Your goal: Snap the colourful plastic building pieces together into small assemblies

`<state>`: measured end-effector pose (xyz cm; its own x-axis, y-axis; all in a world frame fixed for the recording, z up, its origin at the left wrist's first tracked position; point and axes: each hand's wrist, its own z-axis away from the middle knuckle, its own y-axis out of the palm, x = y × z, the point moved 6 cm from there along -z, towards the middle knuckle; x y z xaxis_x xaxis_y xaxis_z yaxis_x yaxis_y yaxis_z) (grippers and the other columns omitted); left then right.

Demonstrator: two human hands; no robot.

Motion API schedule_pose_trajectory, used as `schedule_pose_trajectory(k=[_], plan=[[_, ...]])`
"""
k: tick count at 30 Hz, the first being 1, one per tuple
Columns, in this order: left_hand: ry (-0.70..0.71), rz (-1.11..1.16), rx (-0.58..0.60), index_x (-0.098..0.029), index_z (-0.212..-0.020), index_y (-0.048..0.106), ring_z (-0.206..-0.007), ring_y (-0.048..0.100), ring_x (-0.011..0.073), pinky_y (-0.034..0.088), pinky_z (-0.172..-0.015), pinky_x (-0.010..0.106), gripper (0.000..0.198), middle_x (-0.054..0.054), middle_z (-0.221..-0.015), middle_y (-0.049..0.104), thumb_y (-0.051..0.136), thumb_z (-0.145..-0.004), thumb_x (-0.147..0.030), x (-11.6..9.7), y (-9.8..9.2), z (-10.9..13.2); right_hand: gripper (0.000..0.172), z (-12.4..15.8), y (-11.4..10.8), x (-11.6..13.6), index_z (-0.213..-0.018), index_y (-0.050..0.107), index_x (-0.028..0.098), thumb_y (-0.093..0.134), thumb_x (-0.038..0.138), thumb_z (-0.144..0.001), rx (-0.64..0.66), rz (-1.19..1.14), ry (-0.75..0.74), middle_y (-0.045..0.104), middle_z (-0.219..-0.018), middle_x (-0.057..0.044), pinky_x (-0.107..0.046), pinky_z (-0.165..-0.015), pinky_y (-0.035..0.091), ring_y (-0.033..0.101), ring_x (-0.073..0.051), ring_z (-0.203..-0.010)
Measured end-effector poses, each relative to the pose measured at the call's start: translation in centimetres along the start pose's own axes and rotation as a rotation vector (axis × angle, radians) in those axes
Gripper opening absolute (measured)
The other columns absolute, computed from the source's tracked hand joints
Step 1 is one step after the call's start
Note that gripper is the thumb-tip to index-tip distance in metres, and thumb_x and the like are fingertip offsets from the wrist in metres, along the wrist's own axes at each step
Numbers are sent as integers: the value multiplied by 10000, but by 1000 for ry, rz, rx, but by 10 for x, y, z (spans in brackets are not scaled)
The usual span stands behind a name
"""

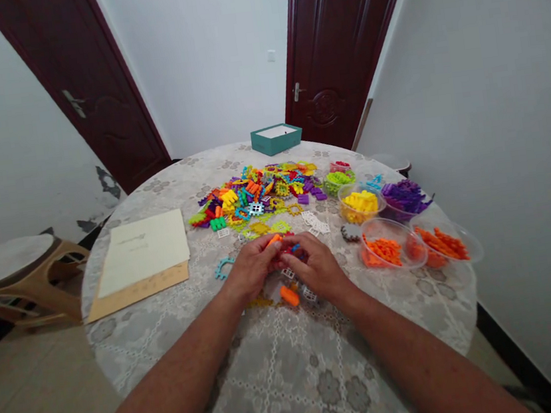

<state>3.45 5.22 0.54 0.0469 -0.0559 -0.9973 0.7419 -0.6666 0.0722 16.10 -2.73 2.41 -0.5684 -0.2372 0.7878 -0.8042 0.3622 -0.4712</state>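
Observation:
Both hands meet over the near middle of the table. My left hand (253,264) is closed around an orange plastic building piece (274,239), whose top shows past the fingers. Opposite it, my right hand (315,262) has its fingers curled in, with bits of red and blue plastic between the hands; which piece it grips is mostly hidden. Just below them lies an orange cylinder-like piece (289,296), beside a white window-shaped piece (309,294). A light blue ring-shaped piece (223,268) rests left of my left hand.
A heap of mixed plastic pieces (258,192) spreads beyond my hands. To the right stand clear tubs of sorted pieces, including a yellow-filled tub (360,205) and an orange-filled tub (384,251). Papers (143,249) lie at left, a green box (275,141) at the back.

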Motion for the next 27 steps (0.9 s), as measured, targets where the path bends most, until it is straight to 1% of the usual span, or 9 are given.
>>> schedule_pose_trajectory(k=[3,5,6,9,11,15,20,24,27], plan=[[66,-221,-134,-228,-1105,755,-888,712,223,580,-818,346,383,55,-993,754,612,-937,-541,-8,-4,2,242,2,0,10,-1187,671,216,576,208,-964,8,190,-73,653,-1169,-116,-410,-985,523,630,-244,-1111],[139,-434,-292,-223,-1209,737,-844,708,221,565,-831,346,398,45,-917,750,608,-949,-496,-18,-18,4,183,11,2,24,-1116,669,198,548,244,-986,86,303,-100,662,-1102,-121,-414,-946,527,632,-254,-1066],[164,-505,-351,-219,-1263,718,-836,708,220,558,-841,346,420,39,-890,746,598,-958,-483,-21,-25,5,172,19,7,34,-1068,667,193,556,300,-993,184,355,-128,666,-1050,-114,-406,-892,536,641,-254,-1001],[178,-582,-438,-210,-1327,682,-831,714,214,553,-829,338,454,39,-900,751,560,-983,-479,-23,-41,5,327,56,32,62,-1033,669,184,654,493,-925,642,524,-293,671,-996,-113,-387,-709,538,646,-255,-817],[168,-565,-461,-208,-1326,661,-813,713,204,558,-777,326,460,53,-978,763,552,-984,-497,-22,-46,4,238,71,38,68,-1055,664,168,633,364,-925,756,630,-305,667,-1040,-134,-352,-629,516,643,-234,-756],[129,-410,-412,-198,-1300,568,-695,669,159,526,-588,274,478,90,-1095,767,576,-962,-536,-20,-42,1,229,68,35,60,-1120,640,164,599,178,-895,779,645,-261,657,-1036,-121,-296,-598,488,635,-199,-742],[-21,-312,-265,-200,-1159,631,-520,577,118,432,-454,233,462,59,-941,773,633,-914,-591,-14,-31,0,168,55,27,49,-1075,657,171,609,173,-915,757,590,-214,666,-1055,-121,-281,-610,470,613,-183,-750],[-73,-169,-204,-192,-1242,673,-665,687,148,547,-595,257,485,58,-929,769,731,-858,-482,-3,-27,-2,176,49,26,50,-1034,675,160,646,207,-867,793,425,-266,678,-1031,-113,-323,-719,503,619,-209,-831],[-60,-35,-121,-183,-1238,689,-848,742,193,613,-742,317,459,89,-1027,769,750,-835,-393,4,-21,-4,205,32,14,45,-1026,676,185,578,136,-853,667,187,-202,701,-1018,-67,-333,-830,507,630,-204,-920]])
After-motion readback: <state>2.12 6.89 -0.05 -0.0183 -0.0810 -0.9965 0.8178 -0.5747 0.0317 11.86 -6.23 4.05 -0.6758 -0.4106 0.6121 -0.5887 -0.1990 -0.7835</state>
